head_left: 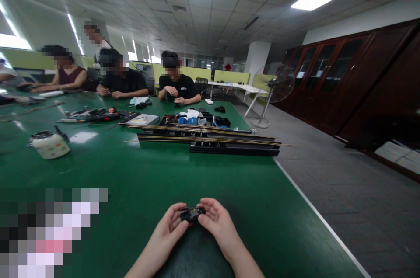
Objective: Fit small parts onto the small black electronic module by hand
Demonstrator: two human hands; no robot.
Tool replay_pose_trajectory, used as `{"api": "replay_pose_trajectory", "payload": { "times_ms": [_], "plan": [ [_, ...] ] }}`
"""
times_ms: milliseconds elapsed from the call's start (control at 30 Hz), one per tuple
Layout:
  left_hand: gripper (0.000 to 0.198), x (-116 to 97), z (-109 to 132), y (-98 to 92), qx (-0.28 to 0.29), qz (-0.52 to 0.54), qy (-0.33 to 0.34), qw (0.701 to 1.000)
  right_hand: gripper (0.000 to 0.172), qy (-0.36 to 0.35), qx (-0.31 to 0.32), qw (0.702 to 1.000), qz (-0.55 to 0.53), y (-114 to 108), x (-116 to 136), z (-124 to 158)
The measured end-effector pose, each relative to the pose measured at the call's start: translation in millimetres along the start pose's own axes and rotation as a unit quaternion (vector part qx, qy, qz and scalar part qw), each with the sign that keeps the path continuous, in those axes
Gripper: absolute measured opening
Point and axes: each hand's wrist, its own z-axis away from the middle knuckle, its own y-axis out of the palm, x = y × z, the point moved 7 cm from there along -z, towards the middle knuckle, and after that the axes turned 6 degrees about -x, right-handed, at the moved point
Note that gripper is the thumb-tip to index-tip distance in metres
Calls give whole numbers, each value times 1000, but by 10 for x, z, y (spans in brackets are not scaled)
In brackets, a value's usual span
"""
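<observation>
Between my two hands is a small black part (pixel 192 213) with a shiny, brassy strip along its middle; its exact kind cannot be made out. The thumb and fingers of my left hand (pixel 171 225) are closed on its left end. At its right end, my right hand (pixel 217 222) grips it with thumb and curled fingers. Both hands hold the part just over the near side of the green table (pixel 138 186). The fingertips hide its ends and underside.
Long black rails (pixel 234 149) with thin brass-coloured rods lie across the table ahead. A white patterned pot (pixel 50 146) stands left, with tools (pixel 98 114) behind it. Several people sit at the far side, one person (pixel 179 85) straight ahead. A pedestal fan (pixel 271 85) stands right.
</observation>
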Motion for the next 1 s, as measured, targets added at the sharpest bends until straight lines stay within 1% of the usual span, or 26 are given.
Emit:
{"api": "replay_pose_trajectory", "payload": {
  "times_ms": [167, 533, 667, 833, 1000],
  "plan": [
    [44, -23, 3, 14, 0, -12, 0, 1000, 49, 3, 2, 1000, 14, -6, -5, -4],
    [42, 6, 6, 4, 12, -10, -14, 1000, 48, 12, 18, 999, 32, 6, 9, 10],
    [41, -10, 13, 7, 10, -17, -7, 1000, 47, 16, 14, 999, 43, 12, 31, 21],
    [43, -17, 8, 6, 0, -24, -1, 1000, 46, 16, 11, 998, 57, 39, 85, 46],
    [44, 6, 1, 5, 9, -18, -5, 1000, 43, 9, 9, 998, 56, 54, 120, 55]
  ]
}}
